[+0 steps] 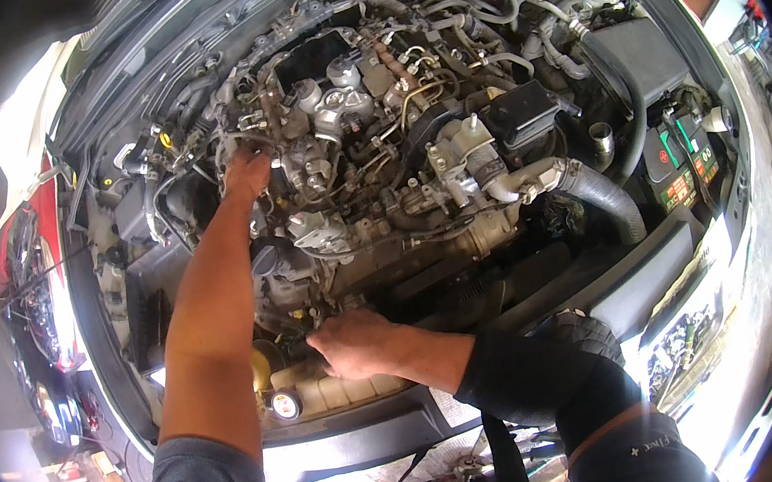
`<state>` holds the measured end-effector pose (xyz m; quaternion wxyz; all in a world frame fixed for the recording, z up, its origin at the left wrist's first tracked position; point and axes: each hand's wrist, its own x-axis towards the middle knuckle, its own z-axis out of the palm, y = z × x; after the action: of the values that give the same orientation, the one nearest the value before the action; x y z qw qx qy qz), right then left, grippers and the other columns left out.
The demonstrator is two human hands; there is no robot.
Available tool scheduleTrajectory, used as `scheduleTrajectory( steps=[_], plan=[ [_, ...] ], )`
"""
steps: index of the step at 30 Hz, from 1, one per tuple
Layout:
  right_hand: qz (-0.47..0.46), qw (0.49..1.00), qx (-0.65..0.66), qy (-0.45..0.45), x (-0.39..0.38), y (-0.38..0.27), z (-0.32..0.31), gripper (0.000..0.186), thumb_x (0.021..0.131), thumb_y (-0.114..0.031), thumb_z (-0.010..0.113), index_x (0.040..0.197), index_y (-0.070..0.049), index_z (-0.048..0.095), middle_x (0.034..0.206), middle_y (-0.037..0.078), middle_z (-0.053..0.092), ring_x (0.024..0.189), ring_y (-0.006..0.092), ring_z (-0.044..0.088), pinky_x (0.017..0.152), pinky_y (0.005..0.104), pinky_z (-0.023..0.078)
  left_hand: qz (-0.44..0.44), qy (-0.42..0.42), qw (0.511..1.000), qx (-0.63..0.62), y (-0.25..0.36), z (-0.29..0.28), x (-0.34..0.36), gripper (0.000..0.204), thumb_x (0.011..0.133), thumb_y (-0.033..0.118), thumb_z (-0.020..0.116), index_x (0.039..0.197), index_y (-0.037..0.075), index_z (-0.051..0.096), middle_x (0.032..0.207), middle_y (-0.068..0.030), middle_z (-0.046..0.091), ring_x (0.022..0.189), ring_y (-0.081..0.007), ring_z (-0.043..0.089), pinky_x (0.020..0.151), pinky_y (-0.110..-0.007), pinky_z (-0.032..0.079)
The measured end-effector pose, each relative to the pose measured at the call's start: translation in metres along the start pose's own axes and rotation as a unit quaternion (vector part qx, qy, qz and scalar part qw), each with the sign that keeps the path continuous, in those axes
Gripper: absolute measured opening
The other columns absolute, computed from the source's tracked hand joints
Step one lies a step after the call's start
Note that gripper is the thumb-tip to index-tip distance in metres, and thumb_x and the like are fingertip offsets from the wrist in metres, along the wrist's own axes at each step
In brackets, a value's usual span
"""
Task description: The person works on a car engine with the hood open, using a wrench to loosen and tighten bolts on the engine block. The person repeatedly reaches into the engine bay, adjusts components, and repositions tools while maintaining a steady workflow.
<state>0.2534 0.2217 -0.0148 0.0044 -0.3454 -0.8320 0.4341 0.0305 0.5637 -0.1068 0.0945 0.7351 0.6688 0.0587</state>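
Observation:
In the head view, my left hand (246, 173) reaches into the upper left of the engine (341, 112), among hoses and fittings; its fingertips are hidden by the parts. My right hand (346, 345) is low at the engine's front, its fingers curled at small fittings (301, 314) just above a translucent reservoir (385, 386); what they grip is too small to make out. A white-topped cap (285, 405) sits on the reservoir just below and left of that hand.
A battery (675, 162) and black box (634, 61) stand at the right. A large corrugated hose (599, 205) curves at the front right. The front panel (351, 430) edges the bay. A red vehicle (35, 284) shows beyond the left fender.

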Motion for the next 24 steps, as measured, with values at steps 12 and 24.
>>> scheduleTrajectory(
  steps=[12,24],
  plan=[
    [-0.027,0.998,0.006,0.051,0.003,0.004,0.009,0.034,0.098,-0.026,0.069,0.11,0.004,0.079,0.112,0.025,0.082,0.107,0.0417,0.08,0.095,0.0513,0.066,-0.04,-0.034,0.994,-0.094,0.02,-0.017,-0.012,0.063,0.095,0.057,0.075,0.143,0.016,0.075,0.15,-0.0175,0.072,0.144,-0.0395,0.063,0.12,-0.047,0.048],
    [-0.02,0.997,0.023,0.073,0.004,0.005,0.015,0.028,0.094,-0.02,0.071,0.104,0.004,0.08,0.111,0.027,0.081,0.107,0.0433,0.08,0.095,0.0522,0.065,-0.119,0.033,0.987,-0.1,0.033,-0.019,-0.013,0.062,0.098,0.057,0.07,0.145,0.017,0.073,0.147,-0.0182,0.073,0.141,-0.0398,0.066,0.116,-0.049,0.052]
  ],
)
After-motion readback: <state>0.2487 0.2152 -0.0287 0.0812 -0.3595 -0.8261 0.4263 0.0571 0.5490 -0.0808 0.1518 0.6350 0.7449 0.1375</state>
